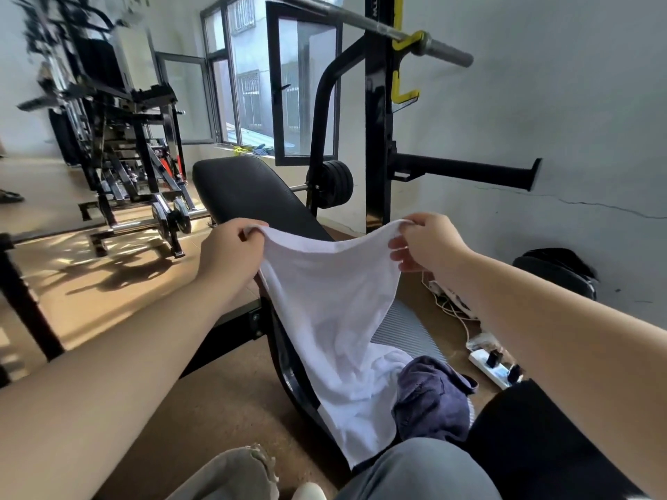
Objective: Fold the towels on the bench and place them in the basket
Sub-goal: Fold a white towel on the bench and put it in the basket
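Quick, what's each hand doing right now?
Left hand: closed, pinching one top corner of the white towel.
Right hand: closed, pinching the other top corner of the white towel.

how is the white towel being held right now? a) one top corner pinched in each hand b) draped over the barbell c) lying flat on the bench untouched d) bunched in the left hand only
a: the left hand and right hand each pinch a top corner of the white towel, which hangs down over the bench.
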The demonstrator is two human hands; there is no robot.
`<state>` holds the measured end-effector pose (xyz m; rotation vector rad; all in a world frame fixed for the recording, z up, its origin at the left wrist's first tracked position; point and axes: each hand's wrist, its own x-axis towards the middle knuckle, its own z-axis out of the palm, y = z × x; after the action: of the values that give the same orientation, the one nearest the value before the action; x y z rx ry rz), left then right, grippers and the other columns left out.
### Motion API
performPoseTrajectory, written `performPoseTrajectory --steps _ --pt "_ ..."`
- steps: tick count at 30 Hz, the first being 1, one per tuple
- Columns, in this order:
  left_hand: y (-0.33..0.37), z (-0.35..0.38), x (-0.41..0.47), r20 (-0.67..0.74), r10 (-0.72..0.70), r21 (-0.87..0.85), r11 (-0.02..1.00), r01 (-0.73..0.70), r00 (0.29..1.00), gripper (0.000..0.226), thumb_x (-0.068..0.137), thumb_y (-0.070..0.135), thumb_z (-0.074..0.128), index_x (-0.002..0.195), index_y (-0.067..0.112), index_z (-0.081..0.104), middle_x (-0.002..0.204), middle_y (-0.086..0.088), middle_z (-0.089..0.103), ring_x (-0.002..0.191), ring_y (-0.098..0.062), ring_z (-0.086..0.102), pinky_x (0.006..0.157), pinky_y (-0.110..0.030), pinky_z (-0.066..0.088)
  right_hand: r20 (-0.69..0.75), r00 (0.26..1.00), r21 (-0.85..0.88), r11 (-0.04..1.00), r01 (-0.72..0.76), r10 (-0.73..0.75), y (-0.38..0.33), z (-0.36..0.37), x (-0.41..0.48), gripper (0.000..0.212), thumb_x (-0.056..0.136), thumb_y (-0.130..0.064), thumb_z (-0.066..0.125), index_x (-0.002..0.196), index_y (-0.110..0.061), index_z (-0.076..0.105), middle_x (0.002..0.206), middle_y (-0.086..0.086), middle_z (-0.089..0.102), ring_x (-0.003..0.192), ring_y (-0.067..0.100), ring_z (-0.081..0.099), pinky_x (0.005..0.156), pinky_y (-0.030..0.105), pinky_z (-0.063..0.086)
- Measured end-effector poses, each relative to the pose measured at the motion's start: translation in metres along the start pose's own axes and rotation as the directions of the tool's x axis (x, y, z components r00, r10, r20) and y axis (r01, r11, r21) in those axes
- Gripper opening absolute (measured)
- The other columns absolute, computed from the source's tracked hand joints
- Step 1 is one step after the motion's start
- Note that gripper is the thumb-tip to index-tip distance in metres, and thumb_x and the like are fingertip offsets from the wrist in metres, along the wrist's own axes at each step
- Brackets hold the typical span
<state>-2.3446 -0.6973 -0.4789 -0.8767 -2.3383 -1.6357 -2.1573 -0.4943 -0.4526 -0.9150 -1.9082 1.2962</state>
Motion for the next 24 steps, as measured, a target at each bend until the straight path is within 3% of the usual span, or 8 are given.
performPoseTrajectory --steps 3,6,8,10,14,17,20,24 --pt "0.007 -0.007 0.003 -0.01 -0.11 -0.136 0.985 0.108 0.994 0.027 0.104 0.019 0.046 0.114 0.026 0.07 0.105 -0.003 0.069 0.07 -0.019 0.07 0.055 -0.025 0.046 -0.035 0.991 -0.016 0.992 0.125 -0.125 -0.016 -0.004 -0.002 0.027 0.104 -0.014 0.044 0.109 -0.022 0.069 0.097 0.006 0.076 0.085 0.024 0.075 0.074 0.041 0.065" --pt "0.016 -0.019 0.007 0.0 -0.25 -0.373 0.898 0.232 0.968 0.024 0.105 0.016 0.051 0.119 0.024 0.068 0.11 -0.004 0.068 0.073 -0.019 0.077 0.056 -0.026 0.054 -0.121 0.963 -0.055 0.97 0.238 -0.243 -0.03 -0.013 0.0 0.029 0.102 -0.016 0.048 0.091 -0.035 0.067 0.093 -0.003 0.075 0.09 0.022 0.074 0.078 0.042 0.064" --pt "0.024 -0.028 0.01 0.016 -0.27 -0.511 0.825 0.24 0.963 0.023 0.104 0.009 0.052 0.116 0.022 0.067 0.111 -0.009 0.07 0.077 -0.023 0.078 0.061 -0.03 0.057 -0.196 0.933 -0.072 0.954 0.291 -0.3 -0.04 -0.022 0.004 0.027 0.099 -0.021 0.053 0.084 -0.039 0.067 0.091 -0.006 0.076 0.09 0.021 0.073 0.081 0.045 0.063" --pt "0.035 -0.036 0.012 0.024 -0.192 -0.54 0.823 0.175 0.981 0.024 0.104 0.005 0.05 0.109 0.023 0.065 0.11 -0.013 0.071 0.081 -0.026 0.078 0.068 -0.036 0.06 -0.239 0.905 -0.089 0.936 0.339 -0.351 -0.052 -0.031 0.007 0.021 0.095 -0.027 0.057 0.086 -0.041 0.069 0.092 -0.007 0.076 0.091 0.021 0.072 0.084 0.047 0.062" --pt "0.064 -0.047 0.014 -0.004 -0.044 -0.555 0.831 0.035 0.999 0.024 0.105 0.006 0.046 0.106 0.023 0.064 0.109 -0.011 0.071 0.089 -0.024 0.077 0.08 -0.04 0.062 -0.297 0.87 -0.062 0.917 0.394 -0.394 -0.075 -0.044 0.008 0.021 0.096 -0.031 0.057 0.108 -0.032 0.075 0.094 -0.006 0.075 0.09 0.02 0.071 0.083 0.046 0.062" --pt "0.085 -0.049 0.015 -0.064 -0.002 -0.573 0.819 -0.035 0.998 0.016 0.105 0.016 0.05 0.107 0.019 0.066 0.106 -0.009 0.073 0.089 -0.021 0.077 0.081 -0.037 0.062 -0.32 0.853 -0.08 0.909 0.408 -0.412 -0.09 -0.054 0.007 0.023 0.095 -0.035 0.054 0.106 -0.032 0.074 0.095 -0.008 0.075 0.089 0.021 0.072 0.085 0.045 0.062" --pt "0.102 -0.05 0.01 -0.108 0.044 -0.593 0.799 -0.099 0.993 0.017 0.105 0.028 0.053 0.094 0.022 0.065 0.093 0.001 0.073 0.092 -0.02 0.076 0.085 -0.036 0.061 -0.332 0.829 -0.108 0.892 0.439 -0.449 -0.097 -0.062 0.003 0.021 0.097 -0.034 0.053 0.104 -0.031 0.073 0.095 -0.009 0.074 0.09 0.021 0.072 0.086 0.045 0.06" --pt "0.112 -0.054 0.006 -0.141 0.116 -0.57 0.802 -0.177 0.983 0.018 0.105 0.032 0.053 0.097 0.025 0.067 0.093 0.005 0.075 0.093 -0.018 0.076 0.091 -0.041 0.06 -0.343 0.795 -0.129 0.863 0.488 -0.501 -0.106 -0.073 0.0 0.017 0.099 -0.033 0.053 0.1 -0.036 0.07 0.095 -0.01 0.074 0.09 0.02 0.072 0.086 0.046 0.06"
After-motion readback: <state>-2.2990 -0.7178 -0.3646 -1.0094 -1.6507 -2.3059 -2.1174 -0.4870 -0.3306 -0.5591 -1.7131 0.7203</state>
